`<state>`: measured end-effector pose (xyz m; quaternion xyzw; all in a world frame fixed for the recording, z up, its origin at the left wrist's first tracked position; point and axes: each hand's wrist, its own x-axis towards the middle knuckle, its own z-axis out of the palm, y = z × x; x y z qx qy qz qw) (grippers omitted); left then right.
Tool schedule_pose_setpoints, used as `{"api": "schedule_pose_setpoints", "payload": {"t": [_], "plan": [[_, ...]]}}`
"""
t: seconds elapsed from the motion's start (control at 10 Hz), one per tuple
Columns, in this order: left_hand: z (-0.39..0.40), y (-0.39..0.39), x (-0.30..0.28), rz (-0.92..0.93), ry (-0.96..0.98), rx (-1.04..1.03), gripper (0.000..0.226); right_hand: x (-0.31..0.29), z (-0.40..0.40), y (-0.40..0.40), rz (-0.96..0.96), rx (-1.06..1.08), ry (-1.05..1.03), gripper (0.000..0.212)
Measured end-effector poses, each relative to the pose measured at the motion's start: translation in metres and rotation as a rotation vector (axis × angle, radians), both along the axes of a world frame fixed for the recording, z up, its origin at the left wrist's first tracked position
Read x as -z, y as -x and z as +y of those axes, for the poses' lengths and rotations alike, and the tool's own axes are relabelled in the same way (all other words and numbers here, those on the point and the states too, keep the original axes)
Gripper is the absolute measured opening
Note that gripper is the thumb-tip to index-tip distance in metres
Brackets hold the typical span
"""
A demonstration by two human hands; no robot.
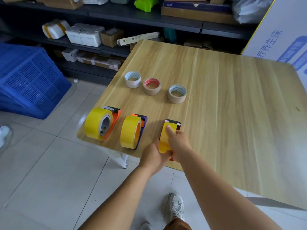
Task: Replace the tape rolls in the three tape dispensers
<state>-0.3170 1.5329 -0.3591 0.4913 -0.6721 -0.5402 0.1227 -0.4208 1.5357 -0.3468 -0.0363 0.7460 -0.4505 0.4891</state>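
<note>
**Third dispenser perched near the edge while both hands are working it**

You are standing at the wooden surface [224, 90], and everything below is placed from its near-left edge, the one closest to your feet. The biggest risk is sitting right there: the three loaded dispensers are lined up just beside that edge, over tiled floor. The orange dispenser [114, 120] with its yellow roll [94, 123] is lying closest to the left corner, so a sideways knock from your forearm is likely to send it off.

The purple dispenser [142, 128] is standing next along the edge, carrying a second yellow roll [129, 131], near your left wrist.

You are holding the third dispenser [172, 124] at the edge itself. Your left hand [155, 156] is cupping the underside of its yellow roll [164, 140], fingers curled around it. Your right hand [177, 143] is gripping from above, thumb pressed onto the tape face. If you are pulling hard, the roll may be coming free suddenly and the dispenser may be jerking off the edge; I cannot tell where the cutter blade sits relative to your thumb.

Three near-empty cardboard cores [152, 86] are lying well in from that edge, safely apart.
</note>
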Motion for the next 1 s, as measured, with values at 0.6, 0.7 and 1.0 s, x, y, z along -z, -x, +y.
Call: {"api": "schedule_pose_setpoints", "payload": {"t": [0.6,0.7,1.0], "plan": [[-0.022,0.006,-0.006,-0.199,0.076,0.11,0.044,-0.009,0.001,0.007,0.114,-0.143,-0.044,0.039],[-0.018,0.007,-0.006,-0.116,0.033,0.068,0.05,-0.014,0.0,0.006,0.133,-0.159,-0.078,0.043],[-0.018,0.001,-0.051,-0.467,0.405,0.257,0.1,-0.053,0.032,0.016,0.611,-0.321,-0.081,0.064]]}}
